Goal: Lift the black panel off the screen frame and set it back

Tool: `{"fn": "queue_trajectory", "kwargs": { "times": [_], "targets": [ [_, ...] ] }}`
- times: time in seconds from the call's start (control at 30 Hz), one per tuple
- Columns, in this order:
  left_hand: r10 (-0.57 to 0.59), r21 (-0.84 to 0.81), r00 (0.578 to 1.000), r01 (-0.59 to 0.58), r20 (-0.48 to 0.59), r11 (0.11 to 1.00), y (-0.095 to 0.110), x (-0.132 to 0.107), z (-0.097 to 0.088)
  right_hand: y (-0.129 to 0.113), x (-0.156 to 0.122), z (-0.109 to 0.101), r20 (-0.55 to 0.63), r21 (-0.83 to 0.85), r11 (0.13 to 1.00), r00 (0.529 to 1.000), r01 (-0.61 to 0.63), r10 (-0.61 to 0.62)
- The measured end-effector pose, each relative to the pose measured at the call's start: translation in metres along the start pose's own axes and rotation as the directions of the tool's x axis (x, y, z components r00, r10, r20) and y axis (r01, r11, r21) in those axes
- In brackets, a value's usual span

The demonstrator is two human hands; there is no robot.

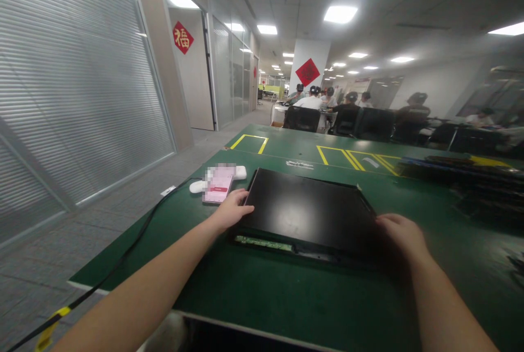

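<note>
We see a flat black rectangular screen panel (311,204) in front of the person, above the wide dark-green table (286,297); whether its underside is resting on the surface or is a little lifted, we cannot tell. The left hand (232,210) is partly closed on the left edge of the panel, with the thumb lying over the front face and the other fingers mostly hidden. The right hand (403,234) has hold of the right edge with bent fingers, and its opening looks narrow (the parts under the panel we cannot see). Along the near edge there is a narrow green circuit board strip (264,243), exposed, and we cannot say how firmly it is fixed. In our judgement this is the weakest place: if the near edge is pressed against the table, the strip could bend or crack. If the two hands pull or lift unequally, the thin panel could twist, and too much pressure from the left thumb could mark the glossy face. Just beside the left hand lies a pink-screened smartphone (219,194) among rounded white plastic objects (197,186); a swing of the panel to that side could push them. We notice also a long black cable (151,215) crossing the table's left part, which the left forearm could catch.
</note>
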State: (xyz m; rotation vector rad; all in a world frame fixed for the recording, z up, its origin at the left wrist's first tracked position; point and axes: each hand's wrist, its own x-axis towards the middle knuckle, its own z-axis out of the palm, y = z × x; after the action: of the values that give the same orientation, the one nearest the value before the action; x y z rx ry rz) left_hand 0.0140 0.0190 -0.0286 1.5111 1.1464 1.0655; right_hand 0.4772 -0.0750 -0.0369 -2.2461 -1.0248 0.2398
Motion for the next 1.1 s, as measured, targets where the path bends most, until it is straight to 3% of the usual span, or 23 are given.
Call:
{"fn": "queue_trajectory", "kwargs": {
  "times": [0.53,0.77,0.87,0.97,1.1],
  "targets": [
    [-0.028,0.223,0.996,0.046,-0.084,0.974,-0.003,-0.002,0.003,-0.001,-0.002,0.000,0.002,0.036,0.999,1.000,-0.016,0.016],
    [-0.017,0.227,0.999,0.026,-0.044,0.974,-0.008,0.000,0.002,-0.004,-0.005,-0.003,0.003,0.036,0.999,1.000,-0.020,0.019],
    [0.038,0.377,0.999,-0.038,0.009,0.925,-0.006,-0.002,0.004,-0.005,-0.005,-0.003,0.000,0.018,1.000,1.000,-0.010,0.010],
    [0.168,0.538,0.984,-0.176,0.064,0.824,-0.001,-0.007,0.005,-0.005,-0.005,-0.002,0.006,0.013,1.000,1.000,-0.022,0.022],
    [0.224,0.656,0.939,-0.342,0.260,0.673,0.006,-0.013,-0.002,-0.003,-0.003,-0.001,-0.013,0.023,1.000,1.000,0.014,-0.014]
  ]
}}
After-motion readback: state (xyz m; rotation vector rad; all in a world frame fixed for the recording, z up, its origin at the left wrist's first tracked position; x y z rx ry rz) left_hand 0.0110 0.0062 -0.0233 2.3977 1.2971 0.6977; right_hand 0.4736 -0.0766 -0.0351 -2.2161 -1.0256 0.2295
